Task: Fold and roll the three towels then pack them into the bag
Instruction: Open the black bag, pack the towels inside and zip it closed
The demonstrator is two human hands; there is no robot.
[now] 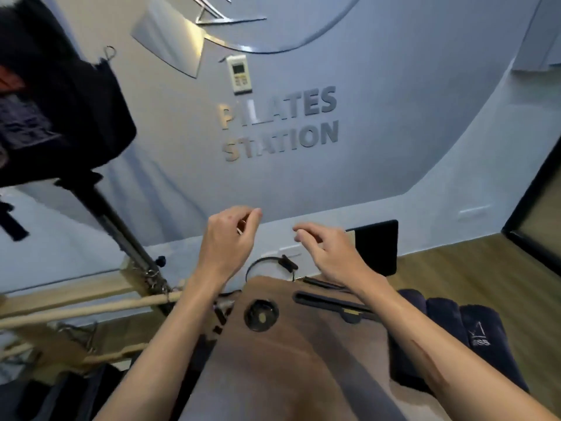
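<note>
Navy towels [455, 323], three rolled, lay side by side on the wood floor [498, 278] just right of the brown bench [291, 354]. Both hands hung in air above the bench's far end, apart, touching nothing. Left hand [226, 238]: fingers loosely curled, holding nothing. Right hand [329, 249]: fingers relaxed, slightly spread, also holding nothing. Black bag [60, 110] sat upper left, well apart from the towels.
</note>
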